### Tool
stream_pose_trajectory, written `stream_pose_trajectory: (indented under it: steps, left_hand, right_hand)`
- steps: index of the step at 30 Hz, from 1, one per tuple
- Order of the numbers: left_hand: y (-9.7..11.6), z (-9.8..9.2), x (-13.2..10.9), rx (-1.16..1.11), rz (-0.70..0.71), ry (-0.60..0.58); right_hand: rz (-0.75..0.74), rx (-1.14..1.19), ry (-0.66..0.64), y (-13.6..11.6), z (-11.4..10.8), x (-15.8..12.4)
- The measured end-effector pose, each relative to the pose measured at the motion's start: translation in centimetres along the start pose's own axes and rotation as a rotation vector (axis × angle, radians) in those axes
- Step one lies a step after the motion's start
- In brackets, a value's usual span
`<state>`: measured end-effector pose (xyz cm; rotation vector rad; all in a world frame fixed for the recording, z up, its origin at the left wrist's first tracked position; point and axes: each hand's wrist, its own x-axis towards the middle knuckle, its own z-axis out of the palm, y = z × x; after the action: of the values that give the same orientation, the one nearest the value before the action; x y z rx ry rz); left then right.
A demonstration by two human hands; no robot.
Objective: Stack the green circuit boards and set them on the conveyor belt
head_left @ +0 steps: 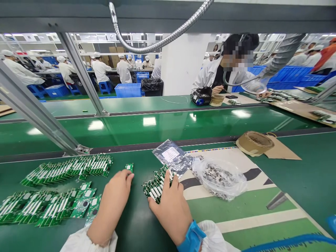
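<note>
At 6 o'clock the right hand (170, 210) hides much of a stack of circuit boards (156, 185), and the print on a foil bag's label (170, 154) is too small to read. At 4 o'clock, small dark parts (215, 176) inside a clear plastic bag (223, 189) are too blurred by the film to identify, and the picture's edge cuts off a blue object (331, 223). At 8 o'clock, the left edge cuts off a row of boards (15, 208). At 1 o'clock, a co-worker's head (237, 52) is blurred.

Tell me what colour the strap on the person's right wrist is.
Bright blue, seen best in the head view, on the wrist strap.
</note>
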<state>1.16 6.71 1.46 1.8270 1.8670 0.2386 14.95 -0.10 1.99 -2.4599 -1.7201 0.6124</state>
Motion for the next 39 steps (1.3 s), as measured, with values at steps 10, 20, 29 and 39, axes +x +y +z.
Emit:
stream_pose_trajectory:
  steps: [10,20,29,39]
  left_hand:
    - [-0.4,-1.1,0.7,0.038,-0.059,0.003]
    - [-0.9,1.4,-4.5,-0.459,-0.135,-0.305]
    - [-0.4,3.1,-3.7,-0.605,-0.087,-0.169]
    - [-1.5,2.9,-4.5,-0.687,-0.025,-0.179]
  right_hand:
    - [0.011,0.016,-0.036,0.0,-0.4,-0.3]
    - [-0.032,0.028,-0.023,0.4,0.2,-0.3]
    - [-0.067,0.077,-0.005,1.1,0.0,0.0]
    - [-0.054,0.106,0.008,0.7,0.4,-0.4]
